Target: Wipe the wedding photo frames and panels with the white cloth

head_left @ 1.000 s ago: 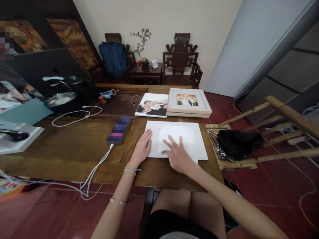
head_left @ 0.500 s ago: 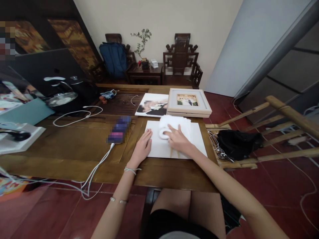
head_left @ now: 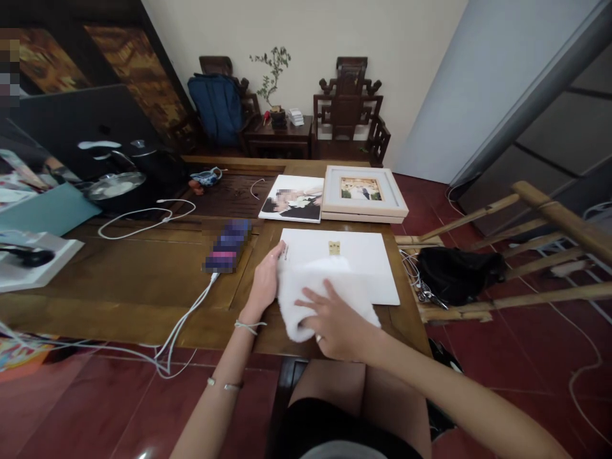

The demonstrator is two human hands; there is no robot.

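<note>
A flat white panel (head_left: 368, 255) lies on the wooden table before me, with a small gold-coloured plate (head_left: 334, 247) near its far edge. My left hand (head_left: 266, 280) grips the panel's left edge, fingers along the side. A fluffy white cloth (head_left: 306, 287) covers the near left part of the panel and overhangs its front edge. My right hand (head_left: 335, 319) presses on this cloth with fingers spread over it, some sunk into a fold.
Behind the panel lie a photo print (head_left: 294, 201) and a stacked pale picture frame (head_left: 366, 191). A phone (head_left: 227, 245) with a white cable is to the left. Further left stands a glass-lidded pot (head_left: 117, 188). A bamboo chair (head_left: 535, 197) holding a black bag (head_left: 459, 274) stands right.
My right hand has pulled the cloth toward me, from the panel's middle to its front edge, uncovering the gold-coloured plate. My left hand has shifted slightly left, onto the panel's side.
</note>
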